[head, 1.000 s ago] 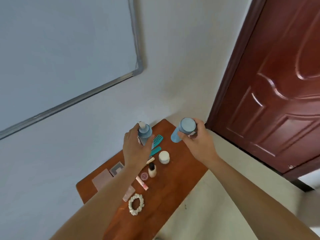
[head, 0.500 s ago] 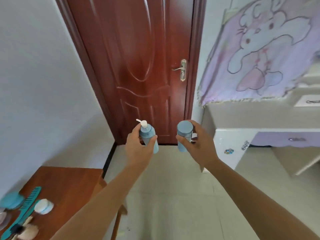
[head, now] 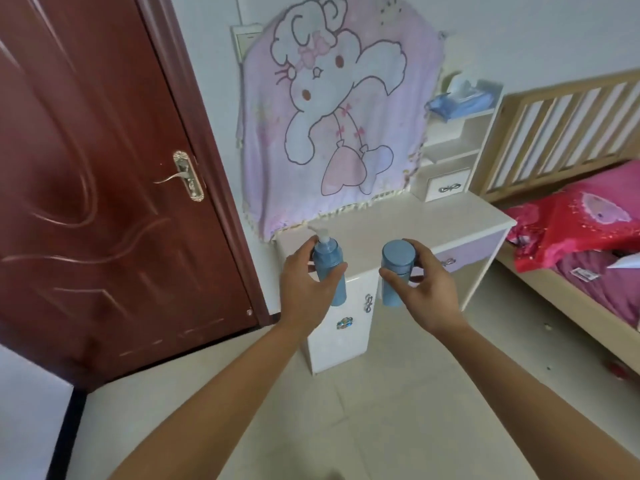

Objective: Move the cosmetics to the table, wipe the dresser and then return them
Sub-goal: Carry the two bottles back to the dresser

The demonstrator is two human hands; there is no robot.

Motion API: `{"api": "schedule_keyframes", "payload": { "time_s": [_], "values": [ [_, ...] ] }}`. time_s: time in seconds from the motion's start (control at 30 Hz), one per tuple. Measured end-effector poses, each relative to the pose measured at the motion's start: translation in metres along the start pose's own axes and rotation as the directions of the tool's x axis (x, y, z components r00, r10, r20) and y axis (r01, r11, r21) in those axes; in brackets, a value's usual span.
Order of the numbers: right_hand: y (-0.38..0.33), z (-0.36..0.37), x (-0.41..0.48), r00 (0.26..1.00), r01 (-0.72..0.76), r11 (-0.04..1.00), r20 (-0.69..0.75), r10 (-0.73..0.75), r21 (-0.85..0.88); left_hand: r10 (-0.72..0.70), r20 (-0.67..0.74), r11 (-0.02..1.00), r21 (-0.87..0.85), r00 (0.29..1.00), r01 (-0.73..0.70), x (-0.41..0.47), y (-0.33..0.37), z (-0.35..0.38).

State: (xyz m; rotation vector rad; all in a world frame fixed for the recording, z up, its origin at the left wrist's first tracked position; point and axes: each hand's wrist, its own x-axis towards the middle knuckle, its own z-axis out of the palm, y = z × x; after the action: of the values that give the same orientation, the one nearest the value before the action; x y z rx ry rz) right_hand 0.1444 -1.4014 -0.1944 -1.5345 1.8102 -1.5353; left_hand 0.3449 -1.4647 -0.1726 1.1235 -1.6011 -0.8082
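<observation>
Left hand (head: 304,292): fingers and thumb curled round the blue pump bottle (head: 329,271), gripping its body from the left side. Right hand (head: 422,292): thumb and fingertips pinch the blue capped bottle (head: 394,271) just under the cap. Same grips and same bottles as half a second ago.

Diff vs. that frame: the view has swung right. The door (head: 86,168) was dead centre and now fills the left. The brown table with the remaining cosmetics has dropped out of frame. The white counter (head: 398,223) was at the right edge and now sits directly behind the hands, and the bed (head: 588,244) has come into view.

Both bottles are in the air in front of the counter's front edge, touching only the hands.

Room: pale tile floor (head: 381,410). A lilac cartoon cloth (head: 329,116) hangs over the back of the counter. A small shelf unit (head: 450,150) stands at its right end with a blue packet (head: 460,102) on top. The bed has a slatted headboard (head: 561,123) and red-pink bedding.

Orientation: the pump bottle's long axis is near upright, top leaning slightly left, nozzle pointing left. The capped bottle is near upright with its cap end tipped toward the camera and its base down and away.
</observation>
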Motion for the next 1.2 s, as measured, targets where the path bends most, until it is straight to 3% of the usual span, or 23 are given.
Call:
{"api": "schedule_keyframes", "payload": {
  "time_s": [0.27, 0.4, 0.63, 0.87, 1.2],
  "values": [
    [0.071, -0.088, 0.121, 0.966, -0.110, 0.994, -0.235, 0.110, 0.013, 0.115, 0.116, 0.993, -0.045, 0.987, -0.111, 0.116, 0.025, 0.145],
    [0.128, -0.119, 0.171, 0.956, -0.158, 0.987, -0.246, 0.160, 0.029, 0.135, 0.147, 0.991, -0.014, 0.980, -0.134, 0.156, 0.021, 0.214],
    [0.219, -0.155, 0.284, 0.979, -0.171, 0.983, -0.104, 0.177, 0.061, -0.040, 0.047, 0.997, 0.069, 0.998, 0.037, 0.227, 0.018, 0.325],
    [0.261, -0.157, 0.393, 0.989, -0.149, 0.981, 0.028, 0.147, 0.125, -0.030, -0.094, 0.981, 0.187, 0.995, 0.047, 0.294, 0.012, 0.368],
    [0.352, -0.097, 0.500, 0.954, -0.263, 0.963, 0.162, 0.252, 0.052, -0.174, -0.066, 0.976, 0.122, 0.982, 0.181, 0.392, -0.086, 0.429]
  ]
}}
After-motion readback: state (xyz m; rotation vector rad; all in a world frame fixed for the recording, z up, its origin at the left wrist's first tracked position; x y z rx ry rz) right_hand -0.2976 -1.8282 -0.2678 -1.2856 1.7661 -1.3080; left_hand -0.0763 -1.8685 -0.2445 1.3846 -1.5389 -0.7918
